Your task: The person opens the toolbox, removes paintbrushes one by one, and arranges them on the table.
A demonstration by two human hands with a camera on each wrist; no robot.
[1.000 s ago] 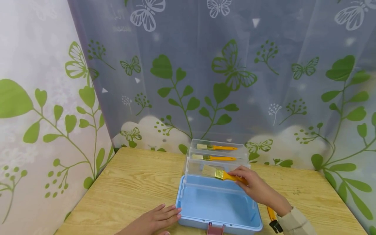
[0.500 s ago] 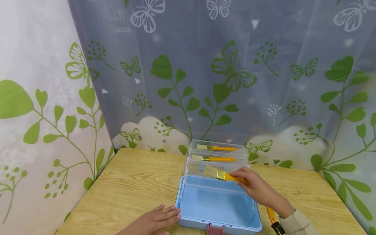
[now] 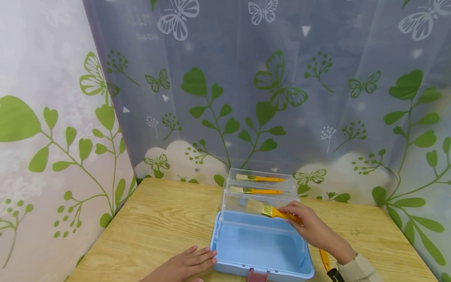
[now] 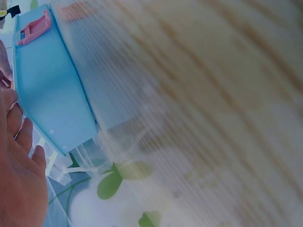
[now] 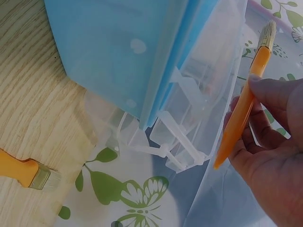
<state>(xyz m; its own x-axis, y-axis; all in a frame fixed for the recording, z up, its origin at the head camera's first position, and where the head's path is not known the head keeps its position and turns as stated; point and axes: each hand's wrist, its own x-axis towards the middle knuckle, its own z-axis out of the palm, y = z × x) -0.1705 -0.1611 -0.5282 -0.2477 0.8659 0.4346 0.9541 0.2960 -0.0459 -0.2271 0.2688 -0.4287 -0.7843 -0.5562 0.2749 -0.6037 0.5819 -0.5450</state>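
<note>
My right hand [image 3: 308, 225] pinches the orange handle of a wide paintbrush [image 3: 267, 210], its pale bristles pointing left. The brush is over the lowest clear tray of an opened blue box [image 3: 258, 244]. In the right wrist view, thumb and fingers close around the same paintbrush [image 5: 246, 106]. At the box's front left corner my left hand [image 3: 186, 262] lies with fingers straight, fingertips at the rim. Two smaller paintbrushes rest in the raised clear trays, an upper paintbrush [image 3: 266, 179] and a middle paintbrush [image 3: 262, 191].
Another orange-handled paintbrush [image 5: 28, 172] lies on the wooden table [image 3: 169, 211] to the right of the box, partly behind my right sleeve in the head view. A pink latch [image 3: 258, 275] sits at the box's front. Leaf-and-butterfly printed curtains [image 3: 218, 117] stand behind and on both sides.
My right hand has shifted slightly to the right with the wide paintbrush, drawing its bristles along the lowest tray. My left hand stays at the box corner.
</note>
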